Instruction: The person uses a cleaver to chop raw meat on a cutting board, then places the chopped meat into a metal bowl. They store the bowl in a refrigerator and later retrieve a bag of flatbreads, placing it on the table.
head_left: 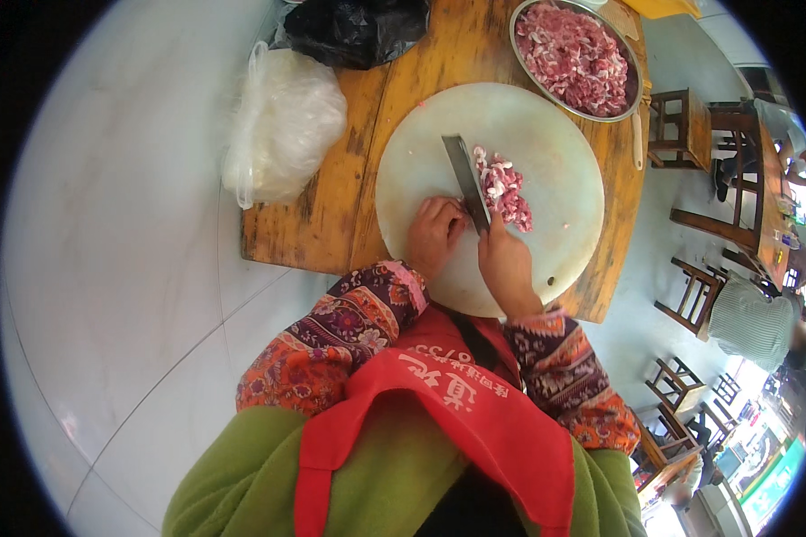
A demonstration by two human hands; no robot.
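Note:
My right hand (506,266) grips the handle of a cleaver (467,182), its broad blade standing on a round white cutting board (416,161). Against the right side of the blade lies a small heap of chopped raw meat (507,194), red with white fat. My left hand (435,233) rests on the board just left of the blade, fingers curled down. A bit of meat (464,205) shows at its fingertips, mostly hidden by them.
Behind the board on the wooden table (295,235) stands a metal bowl (638,94) heaped with cut meat (571,60). A filled clear plastic bag (289,127) and a black plastic bag (359,30) lie at left. Wooden stools (688,131) and seated people are off to the right.

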